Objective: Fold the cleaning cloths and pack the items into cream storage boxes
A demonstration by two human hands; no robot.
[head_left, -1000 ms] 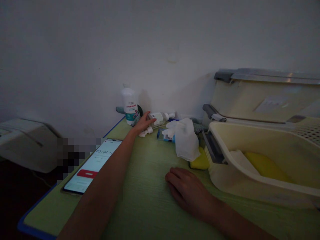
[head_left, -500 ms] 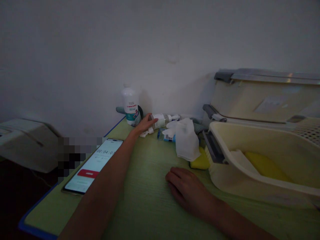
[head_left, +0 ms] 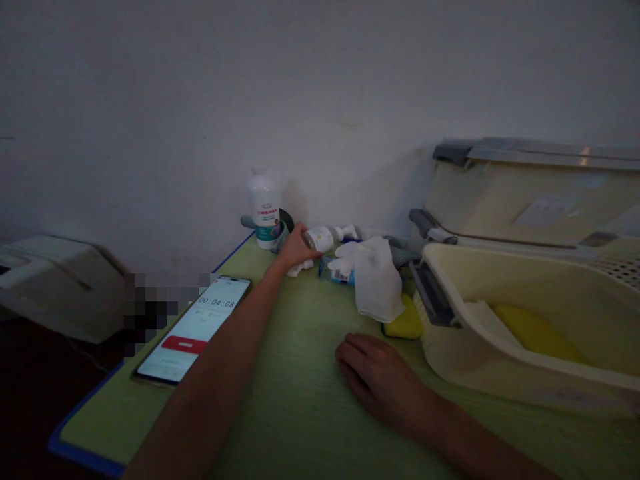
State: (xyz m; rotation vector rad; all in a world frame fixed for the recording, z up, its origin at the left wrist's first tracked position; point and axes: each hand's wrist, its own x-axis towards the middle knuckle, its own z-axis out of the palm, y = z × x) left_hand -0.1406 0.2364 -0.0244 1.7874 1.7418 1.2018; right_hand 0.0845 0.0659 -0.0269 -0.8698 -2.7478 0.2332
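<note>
My left hand (head_left: 294,250) reaches far across the green table (head_left: 295,413) and is closed round a small white pump bottle (head_left: 323,238) lying on its side near the wall. A white upright bottle (head_left: 263,205) with a teal label stands just left of it. My right hand (head_left: 373,377) rests palm down on the table, fingers loosely together, holding nothing. A white cloth (head_left: 375,280) is draped over small items beside the pump bottle.
A phone (head_left: 195,330) with a running timer lies at the table's left edge. A cream plastic box (head_left: 520,373) with its lid open holds yellow and white things at right. A yellow sponge (head_left: 403,323) lies by it. A pale device (head_left: 55,283) sits off-table at left.
My left hand has closed round the pump bottle and turned it so its base faces me. The right hand stayed put. The timer ticked on.
</note>
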